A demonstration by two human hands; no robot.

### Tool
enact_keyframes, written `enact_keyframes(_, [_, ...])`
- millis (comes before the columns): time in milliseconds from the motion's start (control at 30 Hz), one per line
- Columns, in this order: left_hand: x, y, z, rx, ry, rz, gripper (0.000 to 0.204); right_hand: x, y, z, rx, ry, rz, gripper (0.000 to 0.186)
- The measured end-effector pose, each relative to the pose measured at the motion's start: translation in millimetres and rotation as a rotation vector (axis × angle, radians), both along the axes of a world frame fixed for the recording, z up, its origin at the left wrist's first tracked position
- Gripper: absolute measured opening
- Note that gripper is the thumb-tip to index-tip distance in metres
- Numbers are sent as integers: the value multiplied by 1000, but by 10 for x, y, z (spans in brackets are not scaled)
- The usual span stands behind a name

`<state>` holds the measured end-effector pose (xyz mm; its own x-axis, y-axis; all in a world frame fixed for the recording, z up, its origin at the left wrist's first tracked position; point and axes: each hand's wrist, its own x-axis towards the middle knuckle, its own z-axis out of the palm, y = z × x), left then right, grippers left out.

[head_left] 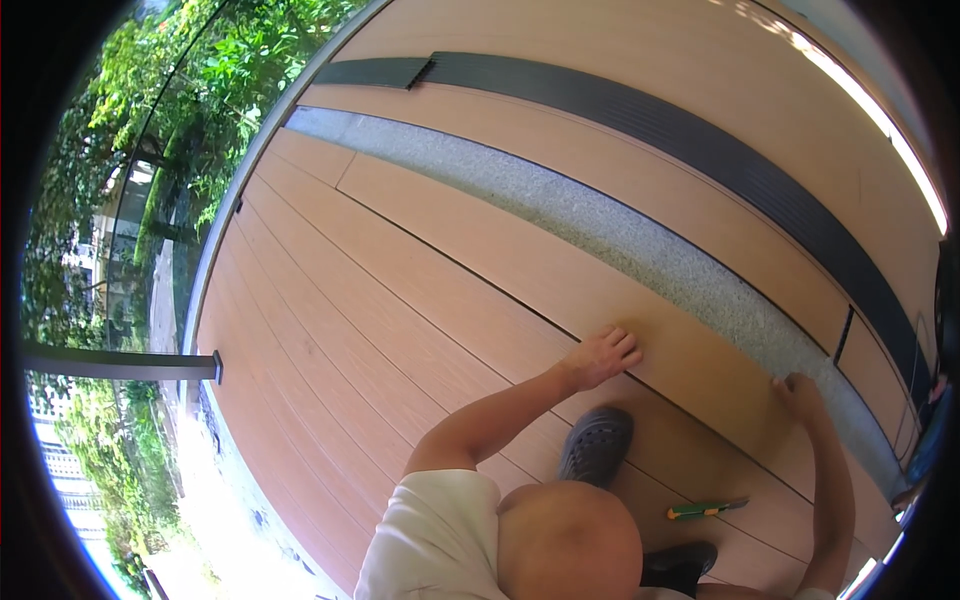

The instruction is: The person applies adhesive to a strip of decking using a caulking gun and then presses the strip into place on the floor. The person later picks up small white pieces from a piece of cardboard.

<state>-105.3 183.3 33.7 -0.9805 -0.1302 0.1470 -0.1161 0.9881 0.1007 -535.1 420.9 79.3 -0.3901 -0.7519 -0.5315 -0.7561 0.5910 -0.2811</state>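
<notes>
My left hand (606,352) rests on a long tan deck board (460,265), fingers slightly bent and apart near its lower seam. My right hand (798,395) grips the same board's far edge at the right, beside the grey speckled strip (600,210) of exposed base. A box cutter (706,507) with a green and yellow handle lies on the planks below my hands. My grey perforated shoe (597,445) is on the decking beside my bent bare knee (570,540).
Laid planks (340,370) spread to the left. Beyond the grey strip are tan boards (700,80) and a dark ribbed strip (620,110) in two pieces. A dark post (120,364) stands at the left edge, with glass and greenery (200,90) outside.
</notes>
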Motion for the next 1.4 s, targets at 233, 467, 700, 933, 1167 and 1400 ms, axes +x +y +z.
enact_keyframes(233, [-20, -4, 136, 59, -108, 42, 31, 122, -130, -43, -39, -39, -36, 55])
enact_keyframes(467, [-580, -131, 198, 262, -119, 106, 20, 48, -105, -252, -76, 6, 22, 54])
enact_keyframes(700, [-952, -335, -150, 124, 276, 257, 24, 124, -14, -542, -49, 55, 16, 52])
enact_keyframes(933, [-709, -419, -466, 203, 118, 308, 21, 269, 58, -658, -186, 113, 87, 47])
enact_keyframes(1167, [-695, -409, -763, 207, 151, 351, 23, 400, 137, -621, -100, 213, 95, 47])
enact_keyframes(1400, [-804, -416, -509, 163, -1, 316, 34, 136, 300, -661, -261, 152, 155, 33])
